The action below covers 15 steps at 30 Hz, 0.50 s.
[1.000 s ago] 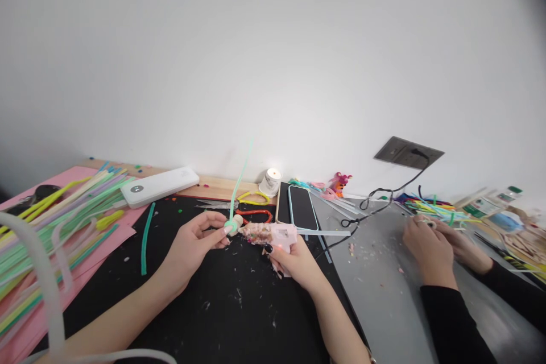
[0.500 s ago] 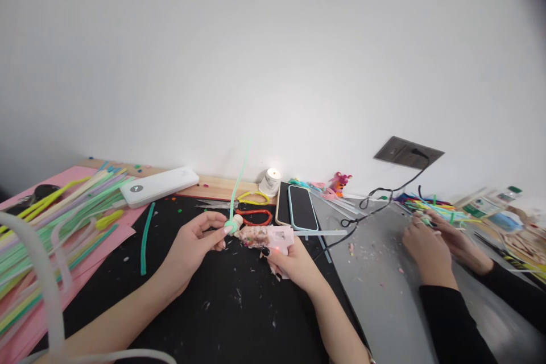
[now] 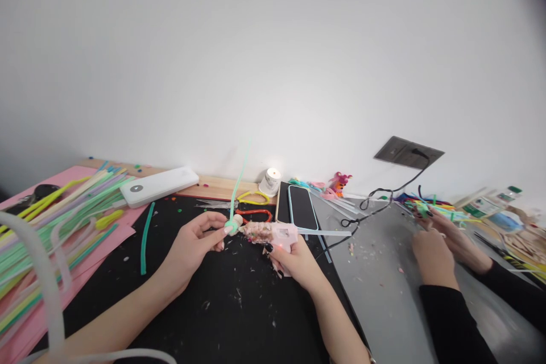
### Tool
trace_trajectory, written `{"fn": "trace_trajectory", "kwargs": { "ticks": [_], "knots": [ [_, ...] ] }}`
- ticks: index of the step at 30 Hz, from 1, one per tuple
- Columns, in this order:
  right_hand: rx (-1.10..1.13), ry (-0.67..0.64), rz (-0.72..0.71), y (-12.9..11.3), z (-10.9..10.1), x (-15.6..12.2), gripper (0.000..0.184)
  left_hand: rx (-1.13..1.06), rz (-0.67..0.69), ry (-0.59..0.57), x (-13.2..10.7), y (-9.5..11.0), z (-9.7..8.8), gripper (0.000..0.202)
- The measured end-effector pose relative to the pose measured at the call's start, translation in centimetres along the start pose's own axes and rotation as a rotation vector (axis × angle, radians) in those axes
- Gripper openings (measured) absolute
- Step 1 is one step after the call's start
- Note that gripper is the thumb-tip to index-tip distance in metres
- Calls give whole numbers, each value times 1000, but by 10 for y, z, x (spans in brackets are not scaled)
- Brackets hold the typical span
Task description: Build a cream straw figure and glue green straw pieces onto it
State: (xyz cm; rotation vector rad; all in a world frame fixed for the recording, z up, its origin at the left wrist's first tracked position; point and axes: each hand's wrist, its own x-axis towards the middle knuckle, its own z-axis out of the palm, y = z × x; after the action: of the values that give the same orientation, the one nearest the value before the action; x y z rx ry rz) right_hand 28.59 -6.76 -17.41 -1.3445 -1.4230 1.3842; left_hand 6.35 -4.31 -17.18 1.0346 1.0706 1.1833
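Note:
My left hand (image 3: 191, 244) pinches the lower end of a long pale-green straw (image 3: 238, 185) that stands upright, with a small rolled green-and-white piece at its base. My right hand (image 3: 296, 261) grips a pink glue gun (image 3: 273, 233) speckled with dried scraps, its nozzle pointing left and touching the straw's base. A clear glue stick (image 3: 328, 233) sticks out of the gun's back. Both hands hover just over the black mat (image 3: 222, 307).
A heap of coloured straws (image 3: 55, 222) lies on pink paper at left, beside a white case (image 3: 160, 185). Scissors (image 3: 253, 207), a lit candle (image 3: 271, 181) and two phones (image 3: 298, 206) sit behind. A co-worker's hands (image 3: 439, 242) in black sleeves work at right over grey mat.
My hands, the straw and the glue gun have barely shifted. The co-worker's hands at right have moved apart, one reaching back toward the coloured straws.

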Motion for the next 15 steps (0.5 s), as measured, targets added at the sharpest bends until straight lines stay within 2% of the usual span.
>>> {"fn": "trace_trajectory", "kwargs": {
  "ticks": [9,15],
  "knots": [
    [15,17,-21,3,-1,1,19,8,5,-43,-1,1,1,23],
    [8,31,-27,-1,0,1,29,21,-10,-58,0,0,1,23]
  ]
}}
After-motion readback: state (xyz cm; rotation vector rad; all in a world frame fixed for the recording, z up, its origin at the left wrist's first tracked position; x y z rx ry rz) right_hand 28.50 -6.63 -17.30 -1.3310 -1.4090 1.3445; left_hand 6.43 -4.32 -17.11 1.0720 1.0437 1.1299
